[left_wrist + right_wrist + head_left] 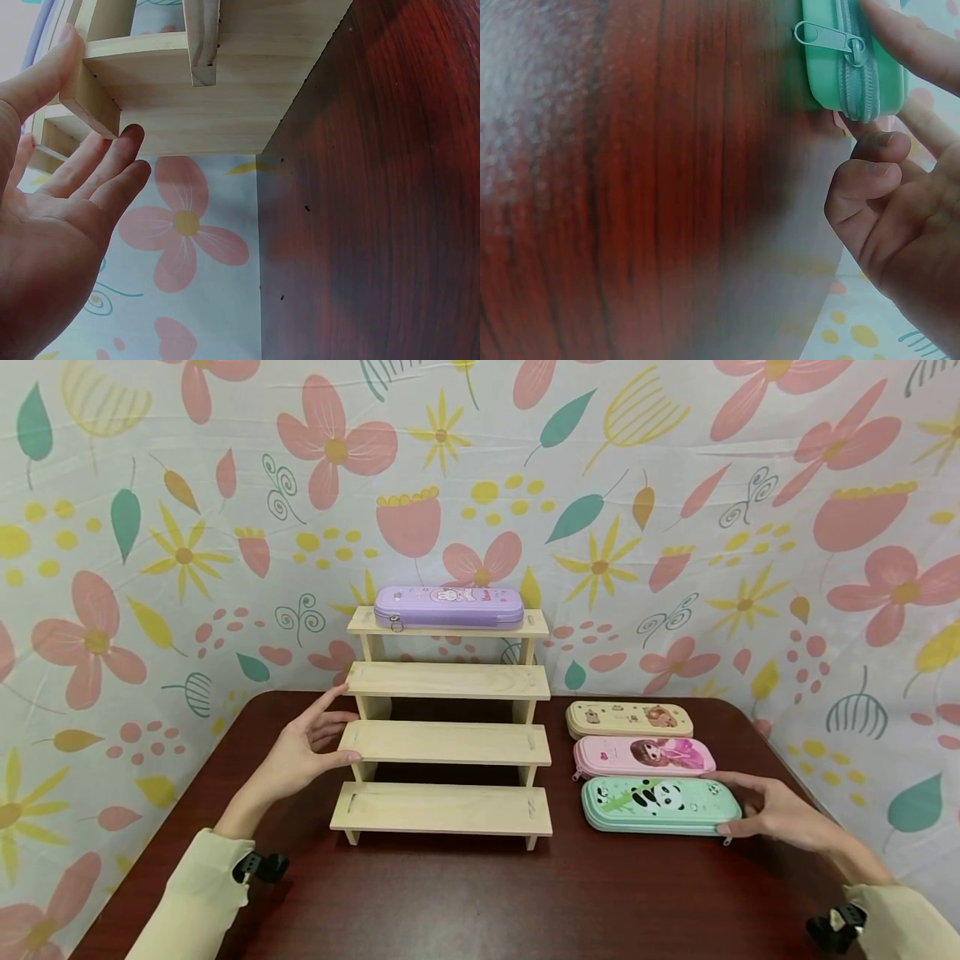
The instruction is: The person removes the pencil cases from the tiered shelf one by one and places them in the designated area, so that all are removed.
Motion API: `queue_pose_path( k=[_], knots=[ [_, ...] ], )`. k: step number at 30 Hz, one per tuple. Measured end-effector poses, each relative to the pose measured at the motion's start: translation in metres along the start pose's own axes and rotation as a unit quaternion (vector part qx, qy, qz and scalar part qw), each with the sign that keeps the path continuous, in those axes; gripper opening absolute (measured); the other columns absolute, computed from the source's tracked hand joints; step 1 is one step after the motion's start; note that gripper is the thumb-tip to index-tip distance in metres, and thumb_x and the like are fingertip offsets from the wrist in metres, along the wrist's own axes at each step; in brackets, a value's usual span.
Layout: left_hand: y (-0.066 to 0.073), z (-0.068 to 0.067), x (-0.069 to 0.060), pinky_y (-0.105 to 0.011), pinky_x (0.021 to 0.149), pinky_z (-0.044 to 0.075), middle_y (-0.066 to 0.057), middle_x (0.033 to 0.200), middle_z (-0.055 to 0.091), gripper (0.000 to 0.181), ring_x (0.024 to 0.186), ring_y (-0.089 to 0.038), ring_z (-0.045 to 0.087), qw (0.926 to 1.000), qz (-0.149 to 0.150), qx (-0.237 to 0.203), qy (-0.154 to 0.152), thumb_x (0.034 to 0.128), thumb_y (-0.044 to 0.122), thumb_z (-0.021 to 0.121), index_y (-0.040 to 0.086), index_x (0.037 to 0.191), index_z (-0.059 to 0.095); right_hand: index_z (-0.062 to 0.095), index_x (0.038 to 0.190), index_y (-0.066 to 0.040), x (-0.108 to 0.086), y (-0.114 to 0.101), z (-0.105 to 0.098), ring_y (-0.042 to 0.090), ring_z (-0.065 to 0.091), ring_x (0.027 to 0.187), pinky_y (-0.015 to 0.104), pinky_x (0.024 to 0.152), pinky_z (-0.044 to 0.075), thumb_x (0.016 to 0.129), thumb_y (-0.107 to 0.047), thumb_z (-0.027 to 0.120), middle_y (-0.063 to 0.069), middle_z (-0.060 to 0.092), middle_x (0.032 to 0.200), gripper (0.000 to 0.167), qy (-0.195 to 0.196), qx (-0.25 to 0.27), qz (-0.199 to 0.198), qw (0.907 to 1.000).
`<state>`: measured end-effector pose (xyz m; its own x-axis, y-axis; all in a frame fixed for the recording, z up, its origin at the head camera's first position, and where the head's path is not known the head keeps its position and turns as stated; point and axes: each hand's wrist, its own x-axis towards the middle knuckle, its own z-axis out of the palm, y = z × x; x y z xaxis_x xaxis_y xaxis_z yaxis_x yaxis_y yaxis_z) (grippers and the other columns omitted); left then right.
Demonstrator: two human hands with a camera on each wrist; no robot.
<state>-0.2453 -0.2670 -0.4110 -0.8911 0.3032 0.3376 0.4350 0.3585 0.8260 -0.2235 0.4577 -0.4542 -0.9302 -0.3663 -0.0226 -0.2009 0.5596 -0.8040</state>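
Observation:
A four-step wooden display stand [442,743] stands on the table. My left hand [303,747] holds its left side, the thumb at one step's end and the fingers reaching to the step above. In the left wrist view the thumb and fingers lie on either side of a board end [94,101]. My right hand [772,810] grips the right end of a mint green panda pencil case [656,806], which lies on the table. The right wrist view shows its zipper pull [829,37] near the thumb, with the lower fingers curled beside the case.
A purple pencil case [450,607] lies on the top step. Behind the green case lie a pink pencil case [645,755] and a cream one [630,719]. The dark red-brown table [480,902] meets a flower-patterned cloth [480,460] at the back.

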Motion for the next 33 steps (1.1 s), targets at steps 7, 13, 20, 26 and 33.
queue_pose_path(
  k=[7, 13, 20, 26, 33],
  knots=[
    [0.003, -0.001, 0.0, -0.054, 0.11, 0.044, -0.019, 0.141, 0.062, 0.104, 0.132, -0.037, 0.057, 1.0, -0.003, -0.002, -0.002, 0.0875, 0.005, 0.088, 0.03, 0.169, 0.028, 0.058, 0.145, 0.0, -0.003, -0.007, -0.003, 0.016, 0.043, 0.045, 0.03, 0.039, 0.04, 0.084, -0.007, 0.089, 0.005, 0.042, 0.056, 0.069, 0.019, -0.018, 0.003, 0.9997],
    [0.002, -0.001, 0.0, -0.053, 0.11, 0.045, -0.021, 0.141, 0.061, 0.103, 0.132, -0.038, 0.057, 1.0, 0.0, 0.005, -0.002, 0.0882, 0.006, 0.087, 0.03, 0.169, 0.027, 0.062, 0.139, 0.0, -0.004, -0.014, -0.009, 0.019, 0.042, 0.045, 0.031, 0.038, 0.039, 0.084, -0.001, 0.087, 0.007, 0.066, 0.101, 0.061, 0.041, -0.025, -0.03, 0.9984],
    [0.002, -0.001, 0.0, -0.054, 0.109, 0.045, -0.021, 0.141, 0.061, 0.103, 0.133, -0.039, 0.057, 0.9999, -0.002, 0.01, 0.002, 0.0877, 0.006, 0.088, 0.028, 0.169, 0.028, 0.062, 0.137, 0.001, 0.003, -0.031, -0.01, 0.017, 0.036, 0.044, 0.03, 0.038, 0.036, 0.084, -0.001, 0.087, 0.002, 0.059, 0.079, 0.059, 0.048, -0.049, -0.053, 0.9963],
    [0.0, 0.0, 0.0, -0.049, 0.109, 0.047, -0.02, 0.14, 0.062, 0.103, 0.133, -0.04, 0.057, 0.9999, -0.003, 0.013, 0.002, 0.0878, 0.007, 0.088, 0.027, 0.169, 0.028, 0.063, 0.136, 0.003, 0.013, -0.056, -0.006, 0.014, 0.035, 0.045, 0.03, 0.041, 0.037, 0.084, -0.004, 0.088, 0.002, 0.047, 0.062, 0.058, 0.051, -0.072, -0.077, 0.9931],
    [-0.001, 0.0, 0.0, -0.05, 0.109, 0.046, -0.02, 0.141, 0.062, 0.103, 0.133, -0.04, 0.056, 1.0, 0.001, 0.009, 0.001, 0.0876, 0.007, 0.088, 0.028, 0.169, 0.028, 0.067, 0.133, 0.0, 0.031, -0.085, -0.003, 0.015, 0.035, 0.045, 0.029, 0.042, 0.036, 0.084, -0.005, 0.089, 0.005, 0.037, 0.055, 0.054, 0.045, -0.085, -0.108, 0.9895]
  ],
)
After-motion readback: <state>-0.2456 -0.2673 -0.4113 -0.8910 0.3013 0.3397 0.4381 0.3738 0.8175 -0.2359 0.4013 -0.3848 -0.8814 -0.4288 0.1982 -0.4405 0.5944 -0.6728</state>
